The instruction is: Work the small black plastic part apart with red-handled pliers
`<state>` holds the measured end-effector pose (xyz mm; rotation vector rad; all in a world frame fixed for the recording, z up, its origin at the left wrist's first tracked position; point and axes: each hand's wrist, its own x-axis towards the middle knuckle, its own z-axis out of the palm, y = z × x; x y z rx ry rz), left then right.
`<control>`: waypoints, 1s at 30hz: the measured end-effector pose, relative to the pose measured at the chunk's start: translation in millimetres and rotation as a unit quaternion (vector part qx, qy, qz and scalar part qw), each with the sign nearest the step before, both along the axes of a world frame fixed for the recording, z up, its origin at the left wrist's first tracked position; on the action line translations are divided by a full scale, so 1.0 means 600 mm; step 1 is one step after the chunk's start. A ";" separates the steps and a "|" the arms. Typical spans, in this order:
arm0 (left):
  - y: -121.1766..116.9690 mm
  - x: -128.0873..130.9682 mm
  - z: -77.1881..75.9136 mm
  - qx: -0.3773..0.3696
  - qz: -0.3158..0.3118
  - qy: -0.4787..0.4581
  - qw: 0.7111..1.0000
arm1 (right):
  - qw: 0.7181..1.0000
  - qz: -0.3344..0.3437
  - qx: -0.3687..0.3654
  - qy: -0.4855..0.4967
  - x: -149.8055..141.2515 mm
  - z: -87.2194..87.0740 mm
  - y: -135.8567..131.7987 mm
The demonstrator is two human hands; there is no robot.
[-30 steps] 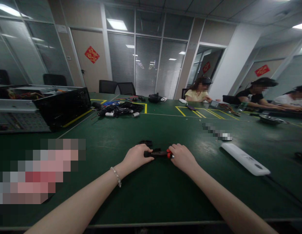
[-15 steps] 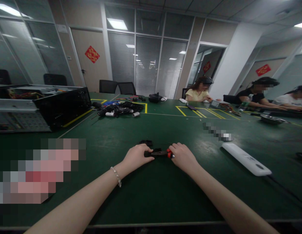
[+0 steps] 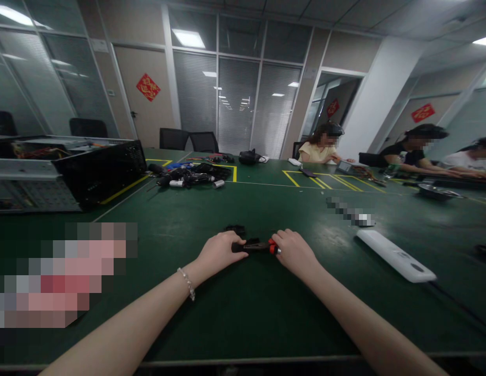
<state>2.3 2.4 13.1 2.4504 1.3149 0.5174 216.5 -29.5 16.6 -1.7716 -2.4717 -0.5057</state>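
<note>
Pliers [image 3: 262,246] with red-and-black handles and dark jaws lie level just above the green table. My right hand [image 3: 293,249] is closed around their handles. The jaws point left and reach a small black piece [image 3: 238,247], whose kind I cannot make out. That piece is pinched between the thumb and fingers of my left hand [image 3: 220,249]. Whether the jaws grip it or only touch it cannot be seen. Just beyond my left hand, another small black part [image 3: 235,228] rests on the table.
A white power strip [image 3: 397,256] with a dark cable lies to the right. An opened computer case [image 3: 102,177] stands far left. Cables and tools [image 3: 192,175] are heaped behind my hands. A metal dish [image 3: 439,191] sits at right, near several seated people.
My hands, the pliers and the black piece hold almost the same position. At the back right, the person in yellow has shifted a hand slightly.
</note>
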 end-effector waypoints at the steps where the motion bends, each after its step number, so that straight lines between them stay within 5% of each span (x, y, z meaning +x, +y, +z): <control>1: 0.000 0.000 0.001 -0.002 0.002 0.000 1.000 | 1.000 0.002 0.003 -0.003 0.000 0.001 -0.001; 30: -0.001 -0.002 0.004 0.000 -0.014 0.006 1.000 | 1.000 -0.005 -0.012 0.000 0.001 0.001 0.000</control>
